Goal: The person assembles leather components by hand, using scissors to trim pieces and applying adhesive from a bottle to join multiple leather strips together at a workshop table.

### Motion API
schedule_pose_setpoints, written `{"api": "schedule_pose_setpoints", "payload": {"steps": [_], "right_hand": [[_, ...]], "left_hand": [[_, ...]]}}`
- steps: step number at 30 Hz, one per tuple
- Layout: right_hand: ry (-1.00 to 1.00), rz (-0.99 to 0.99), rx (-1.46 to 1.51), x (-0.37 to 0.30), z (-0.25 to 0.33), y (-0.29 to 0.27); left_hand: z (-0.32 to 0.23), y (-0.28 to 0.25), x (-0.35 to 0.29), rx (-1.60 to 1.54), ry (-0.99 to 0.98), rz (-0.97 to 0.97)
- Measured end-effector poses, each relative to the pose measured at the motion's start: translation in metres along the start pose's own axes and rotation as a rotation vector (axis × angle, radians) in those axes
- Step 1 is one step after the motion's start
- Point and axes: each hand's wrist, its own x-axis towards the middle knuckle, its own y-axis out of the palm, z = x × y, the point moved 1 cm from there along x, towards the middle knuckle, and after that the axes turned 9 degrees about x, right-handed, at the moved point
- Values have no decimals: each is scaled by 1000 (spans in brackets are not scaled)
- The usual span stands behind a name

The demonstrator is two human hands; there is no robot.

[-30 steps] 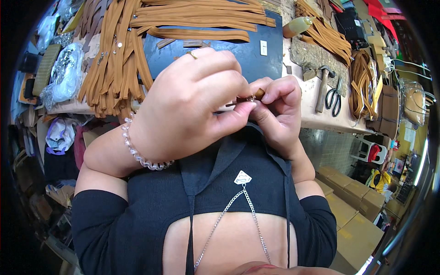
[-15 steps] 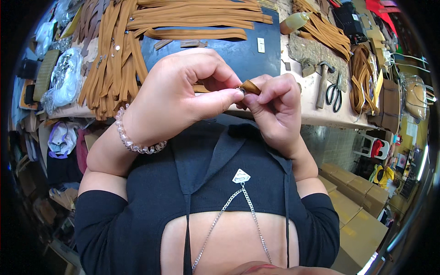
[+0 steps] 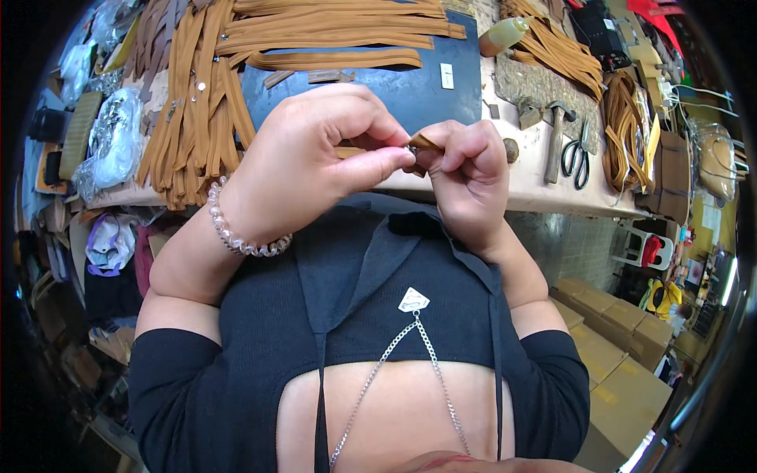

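Observation:
My right hand (image 3: 471, 175) pinches the end of a brown zipper tape (image 3: 426, 142), the rest of it mostly hidden by the fingers. Against that end, my left hand (image 3: 311, 162) holds a tiny shiny metal piece (image 3: 411, 148) between thumb and forefinger, perhaps a zipper slider; it is too small to be sure. Both hands meet in front of my chest, above the near edge of the table. Beyond them, many brown zippers (image 3: 339, 30) lie across a dark blue mat (image 3: 371, 102), and others hang in a bundle (image 3: 189, 110) over the table edge at the left.
To the right lie a hammer (image 3: 555, 142), black-handled scissors (image 3: 576, 164) and a coiled brown bundle (image 3: 624, 138). A bottle of yellowish liquid (image 3: 503, 37) leans near the mat's far right corner. Cardboard boxes (image 3: 607, 339) stand below at the right; plastic-wrapped goods (image 3: 118, 130) are at the left.
The right hand has turned slightly and shifted a little up and left. Less of the zipper tape's end shows. The left hand keeps its pinch at nearly the same spot.

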Motion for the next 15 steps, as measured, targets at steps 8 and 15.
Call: {"api": "schedule_pose_setpoints", "payload": {"steps": [8, 15], "right_hand": [[-10, 18, -13, 5, 2, 2], [3, 29, 33, 6, 3, 2]], "left_hand": [[3, 1, 1, -33, 10, 5], [0, 3, 0, -47, 14, -45]]}}
